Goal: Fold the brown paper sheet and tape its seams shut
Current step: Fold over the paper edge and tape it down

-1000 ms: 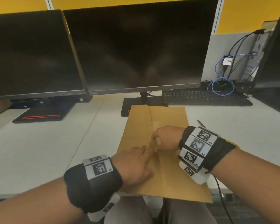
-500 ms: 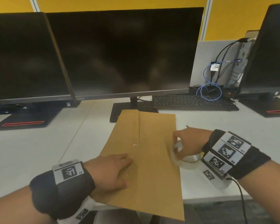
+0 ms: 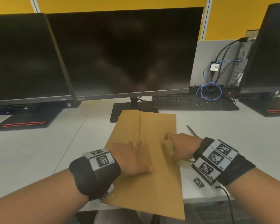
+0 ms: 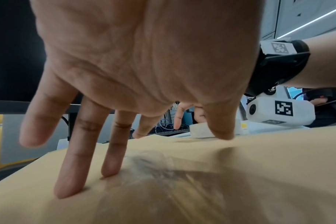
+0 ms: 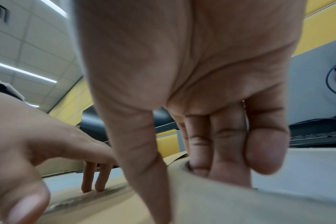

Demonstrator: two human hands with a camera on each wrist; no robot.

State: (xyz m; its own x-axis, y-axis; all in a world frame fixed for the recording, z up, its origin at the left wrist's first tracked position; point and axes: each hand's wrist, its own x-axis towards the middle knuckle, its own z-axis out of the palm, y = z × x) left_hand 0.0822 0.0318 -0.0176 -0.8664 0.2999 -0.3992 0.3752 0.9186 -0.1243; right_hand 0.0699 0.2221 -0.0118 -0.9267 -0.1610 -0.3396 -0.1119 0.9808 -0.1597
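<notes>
The folded brown paper sheet (image 3: 152,183) lies lengthwise on the white desk (image 3: 39,151), its long seam (image 3: 139,125) running away from me. My left hand (image 3: 131,157) lies flat on it, straight fingers (image 4: 71,174) pressing beside a strip of clear tape (image 4: 163,163) on the seam. My right hand (image 3: 179,146) sits at the sheet's right edge and grips the tape roll (image 5: 201,197), fingers (image 5: 211,144) curled into its core and the thumb outside. In the head view the hand hides most of the roll; in the left wrist view the tape roll (image 4: 201,128) shows behind my fingers.
Three dark monitors (image 3: 128,50) stand along the back of the desk, and a black keyboard (image 3: 192,102) lies behind the sheet to the right. A pointed metal tool (image 3: 191,130) lies just beyond my right hand. Blue and black cables (image 3: 210,91) hang at the back right.
My right hand left the seam, took up the tape roll to the right of the sheet and now holds it at the sheet's right edge. My left hand has slid forward along the seam.
</notes>
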